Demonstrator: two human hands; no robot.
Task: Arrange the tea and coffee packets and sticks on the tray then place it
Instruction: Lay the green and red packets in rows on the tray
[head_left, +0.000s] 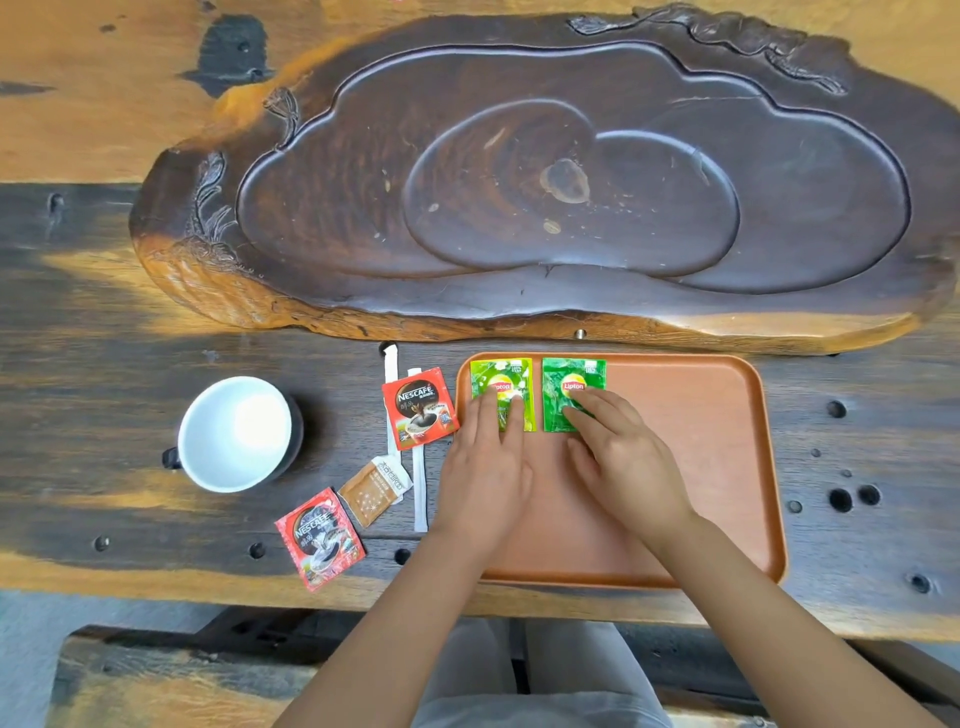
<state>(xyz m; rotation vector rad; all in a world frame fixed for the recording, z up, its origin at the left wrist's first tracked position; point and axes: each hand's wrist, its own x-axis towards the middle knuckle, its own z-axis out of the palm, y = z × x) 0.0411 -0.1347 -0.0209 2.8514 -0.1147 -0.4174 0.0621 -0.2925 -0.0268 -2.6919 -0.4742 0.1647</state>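
Two hands (488, 467) flat on two tea packets (502, 392), two coffee packets (420, 408) beside tray (727, 467)

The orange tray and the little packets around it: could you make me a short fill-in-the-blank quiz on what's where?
1. Lying on the orange tray are ____ green Lipton tea packets, side by side at its far left corner.
2. The left hand and right hand each press flat on one ____ packet.
3. The two red Nescafe packets lie on the table, to the ____ of the tray.
4. The white cup looks ____ inside.

Missing words: two; Lipton; left; empty
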